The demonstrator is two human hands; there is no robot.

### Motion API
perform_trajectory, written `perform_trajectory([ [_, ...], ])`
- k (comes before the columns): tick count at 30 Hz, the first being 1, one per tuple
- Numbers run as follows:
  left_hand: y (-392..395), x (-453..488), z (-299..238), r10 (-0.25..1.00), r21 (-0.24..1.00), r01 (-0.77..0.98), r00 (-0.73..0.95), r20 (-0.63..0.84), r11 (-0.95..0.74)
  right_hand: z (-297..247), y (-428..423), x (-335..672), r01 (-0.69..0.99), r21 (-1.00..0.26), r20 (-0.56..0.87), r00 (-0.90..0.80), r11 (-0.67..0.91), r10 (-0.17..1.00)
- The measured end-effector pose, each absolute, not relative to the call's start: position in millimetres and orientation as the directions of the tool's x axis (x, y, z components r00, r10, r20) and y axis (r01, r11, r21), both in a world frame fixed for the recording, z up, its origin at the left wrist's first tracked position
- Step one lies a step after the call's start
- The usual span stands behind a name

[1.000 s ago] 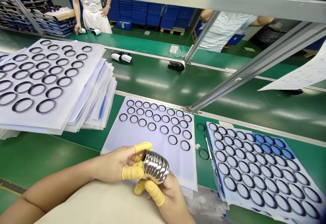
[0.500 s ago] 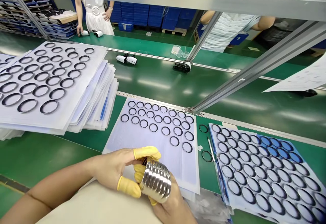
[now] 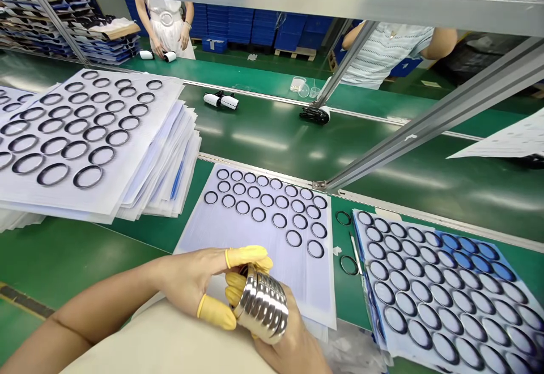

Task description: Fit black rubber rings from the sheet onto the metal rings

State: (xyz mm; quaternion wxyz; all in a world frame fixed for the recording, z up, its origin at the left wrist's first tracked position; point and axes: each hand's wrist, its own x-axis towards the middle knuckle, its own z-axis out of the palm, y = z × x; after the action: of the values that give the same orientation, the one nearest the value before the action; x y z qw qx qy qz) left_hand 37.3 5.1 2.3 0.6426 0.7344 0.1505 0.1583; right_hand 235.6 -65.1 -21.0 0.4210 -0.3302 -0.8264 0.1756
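A stack of shiny metal rings (image 3: 262, 305) rests between both hands at the bottom centre. My left hand (image 3: 199, 283), with yellow finger cots, is closed around the near end of the stack. My right hand (image 3: 293, 348) cups the stack from beneath, its fingers mostly hidden. Just beyond them lies a white sheet (image 3: 272, 243) bearing rows of black rings in its far half.
A tall pile of ring sheets (image 3: 85, 136) sits at left. Another sheet (image 3: 442, 289) full of rings lies at right, with loose black rings (image 3: 349, 264) and a thin tool beside it. Behind a metal frame runs a green conveyor (image 3: 297, 141) carrying small devices. Two people stand beyond.
The ring stack and both hands have shifted slightly right and lower in view. My left fingers have rewrapped around the stack's end. The camera has tilted a little.
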Motion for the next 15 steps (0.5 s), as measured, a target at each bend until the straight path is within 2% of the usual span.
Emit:
perform_trajectory([
  [4, 5.6, 39.3, 2.4, 0.412, 0.989, 0.032, 0.91, 0.03, -0.144, -33.7, -73.7, 240.1, 0.439, -0.572, 0.584, -0.376, 0.693, 0.72],
  [7, 4.8, 39.3, 1.3, 0.427, 0.985, 0.043, 0.904, 0.033, -0.166, -36.4, -74.0, 241.6, 0.401, -0.58, 0.588, -0.396, 0.709, 0.705],
  [12, 0.5, 34.2, 2.5, 0.524, 0.958, 0.176, 0.851, -0.033, -0.226, -23.8, -63.3, 237.6, 0.302, -0.623, 0.592, -0.42, 0.721, 0.688],
  [15, -0.4, 30.3, 4.9, 0.602, 0.945, 0.205, 0.799, -0.011, -0.255, -20.3, -59.5, 237.1, 0.293, -0.622, 0.591, -0.434, 0.726, 0.681],
])
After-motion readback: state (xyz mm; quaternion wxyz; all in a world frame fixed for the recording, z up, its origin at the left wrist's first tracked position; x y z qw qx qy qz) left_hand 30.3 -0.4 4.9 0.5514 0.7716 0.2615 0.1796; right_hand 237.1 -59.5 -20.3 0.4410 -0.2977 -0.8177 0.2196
